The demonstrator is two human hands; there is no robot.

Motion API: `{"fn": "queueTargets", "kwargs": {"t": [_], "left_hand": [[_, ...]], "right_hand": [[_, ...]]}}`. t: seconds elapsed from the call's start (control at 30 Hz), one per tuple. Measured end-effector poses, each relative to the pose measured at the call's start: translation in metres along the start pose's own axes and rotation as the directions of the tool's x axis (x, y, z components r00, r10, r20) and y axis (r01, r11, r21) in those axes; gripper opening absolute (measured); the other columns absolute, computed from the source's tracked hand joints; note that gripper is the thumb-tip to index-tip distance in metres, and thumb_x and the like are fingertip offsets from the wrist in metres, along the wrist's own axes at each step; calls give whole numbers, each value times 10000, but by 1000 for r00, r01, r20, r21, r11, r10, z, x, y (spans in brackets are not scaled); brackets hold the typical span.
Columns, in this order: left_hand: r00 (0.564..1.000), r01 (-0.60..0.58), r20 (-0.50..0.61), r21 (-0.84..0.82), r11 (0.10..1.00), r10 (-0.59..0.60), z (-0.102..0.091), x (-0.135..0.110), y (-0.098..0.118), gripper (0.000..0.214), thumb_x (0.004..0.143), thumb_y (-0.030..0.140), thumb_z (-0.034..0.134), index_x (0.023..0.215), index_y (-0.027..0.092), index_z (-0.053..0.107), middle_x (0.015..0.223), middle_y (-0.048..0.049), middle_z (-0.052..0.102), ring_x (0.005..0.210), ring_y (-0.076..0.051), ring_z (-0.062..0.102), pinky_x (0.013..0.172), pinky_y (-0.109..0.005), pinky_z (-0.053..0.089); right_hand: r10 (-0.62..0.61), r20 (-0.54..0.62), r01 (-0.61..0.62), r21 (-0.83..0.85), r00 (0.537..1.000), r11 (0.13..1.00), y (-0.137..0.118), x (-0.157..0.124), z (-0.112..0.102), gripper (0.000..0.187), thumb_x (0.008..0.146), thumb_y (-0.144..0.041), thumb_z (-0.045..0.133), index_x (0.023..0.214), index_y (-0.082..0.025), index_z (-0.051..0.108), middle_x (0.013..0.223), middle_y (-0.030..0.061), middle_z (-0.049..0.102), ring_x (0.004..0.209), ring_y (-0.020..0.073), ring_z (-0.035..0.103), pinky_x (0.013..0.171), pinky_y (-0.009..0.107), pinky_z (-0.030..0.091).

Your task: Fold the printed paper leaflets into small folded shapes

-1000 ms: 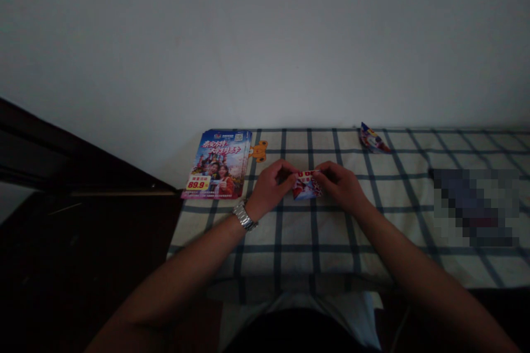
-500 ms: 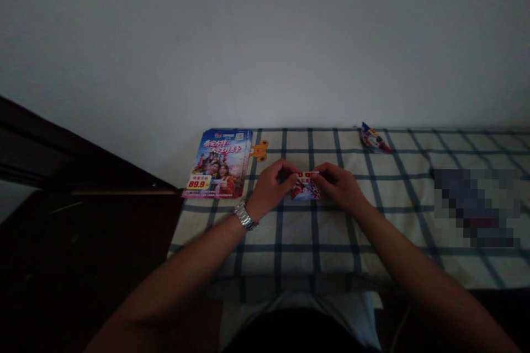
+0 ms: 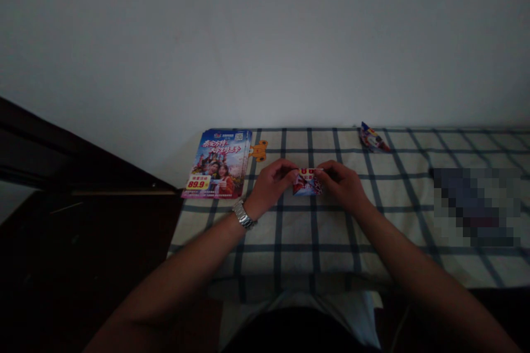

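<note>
Between my two hands is a small folded leaflet (image 3: 307, 183), red and blue with white print, held above or on the checked cloth. My left hand (image 3: 273, 185), with a metal watch (image 3: 244, 215) on its wrist, pinches the leaflet's left edge between thumb and fingers. On the opposite edge, my right hand (image 3: 340, 183) grips it the same way, thumb on the near face. Left of my hands lies a stack of flat leaflets (image 3: 217, 162) with similar colours, showing "89.9" on the top one.
An orange bear-shaped item (image 3: 259, 151) touches the stack's right side. Further right, a folded paper piece (image 3: 373, 138) stands near the wall (image 3: 290, 55). A pixelated dark object (image 3: 472, 204) lies at the right of the checked tablecloth (image 3: 290, 242).
The leaflet has shifted slightly, and more of its upper face shows. My right thumb has moved down a little on its right side.
</note>
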State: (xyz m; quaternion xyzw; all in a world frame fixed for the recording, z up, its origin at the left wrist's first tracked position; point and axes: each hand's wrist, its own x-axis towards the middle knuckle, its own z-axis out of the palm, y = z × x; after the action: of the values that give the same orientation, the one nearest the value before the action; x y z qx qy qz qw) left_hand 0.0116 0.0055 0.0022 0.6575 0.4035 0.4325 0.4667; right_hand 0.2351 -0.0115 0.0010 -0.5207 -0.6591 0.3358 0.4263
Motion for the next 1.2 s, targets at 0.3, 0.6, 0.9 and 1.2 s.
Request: {"fn": "queueTargets", "kwargs": {"t": [0.3,0.6,0.9,1.2], "left_hand": [[999,24,-19,-95,995,-26,2,0,-2,232,921,399,682,877,174,651,789,2,633,739,-128,588,700,-244,471],[999,44,-18,-86,995,-46,1,0,-2,238,925,399,664,848,175,646,782,-1,646,743,-135,597,705,-253,472],[1000,7,29,-13,1000,-7,2,-1,2,209,915,372,687,981,177,655,913,-22,687,818,-142,647,746,-249,519],[1000,2,13,-25,1000,-2,4,-4,5,211,912,383,709,951,178,680,898,-26,720,793,-139,677,723,-245,539]], "right_hand": [[-43,0,43,-25,999,999,0,0,0,254,942,-471,645,918,-226,709,770,13,717,685,173,657,609,274,507],[-44,-2,44,-46,999,998,-1,-1,1,235,943,-444,647,913,-222,717,779,15,720,680,168,654,605,271,490],[-38,13,38,-62,999,997,-2,-1,1,239,946,-449,641,921,-222,712,780,15,720,681,168,654,603,270,485],[-44,33,47,-104,998,993,-3,-2,2,244,943,-453,637,924,-222,714,767,16,725,674,177,660,603,278,485]]}}
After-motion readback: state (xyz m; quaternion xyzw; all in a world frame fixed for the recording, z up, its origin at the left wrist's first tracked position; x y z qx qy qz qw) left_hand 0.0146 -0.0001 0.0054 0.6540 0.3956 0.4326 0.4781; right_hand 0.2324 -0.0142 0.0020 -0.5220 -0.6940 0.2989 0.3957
